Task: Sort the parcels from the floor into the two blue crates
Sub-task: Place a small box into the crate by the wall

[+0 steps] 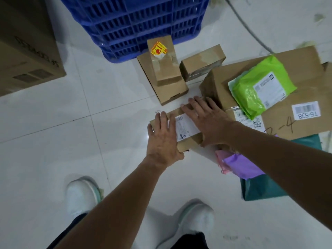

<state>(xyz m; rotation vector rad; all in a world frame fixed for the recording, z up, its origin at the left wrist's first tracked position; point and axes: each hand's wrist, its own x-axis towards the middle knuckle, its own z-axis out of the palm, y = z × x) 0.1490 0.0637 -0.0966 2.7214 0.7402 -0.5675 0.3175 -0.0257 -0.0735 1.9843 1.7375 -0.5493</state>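
1. On the white floor [53, 141], just ahead of the person's shoes, lay a small cardboard parcel [190, 143], label up, apart from the blue crate [136, 24].
2. The left hand [161, 139] lay flat over its near-left end, fingers straight. The right hand [206, 123] pressed its top, fingers spread. Neither had curled round it.
3. It looked stiff, light and smooth-sided, so the best hold seemed to be its two opposite ends, with the fingers hooked under the edges.
4. A large carton [296, 119] carrying a green mailer [260, 87] sat just beside it and could snag the lift.
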